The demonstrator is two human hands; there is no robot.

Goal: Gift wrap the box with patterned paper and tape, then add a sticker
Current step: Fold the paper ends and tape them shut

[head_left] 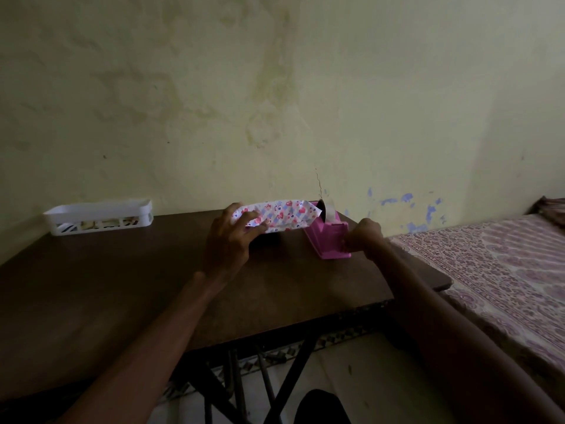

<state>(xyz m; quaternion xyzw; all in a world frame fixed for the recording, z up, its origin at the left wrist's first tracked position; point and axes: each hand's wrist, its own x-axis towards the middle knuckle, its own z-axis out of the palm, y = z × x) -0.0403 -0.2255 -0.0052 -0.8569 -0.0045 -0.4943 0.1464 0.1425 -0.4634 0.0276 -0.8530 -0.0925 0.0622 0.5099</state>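
A box wrapped in white paper with red and blue hearts (284,220) lies on the dark brown table (107,286) near the wall. My left hand (232,240) holds its left end, fingers curled over the paper. Right of the box stands a pink tape dispenser (328,240) with a clear tape roll on top. My right hand (363,237) is at the dispenser's front right edge, fingers curled and pinching there; the tape end itself is too small to make out.
A white plastic basket (97,217) with small items sits at the table's back left against the yellow wall. A bed with a patterned cover (495,270) adjoins the table's right side. The table's front edge runs diagonally, with metal legs below.
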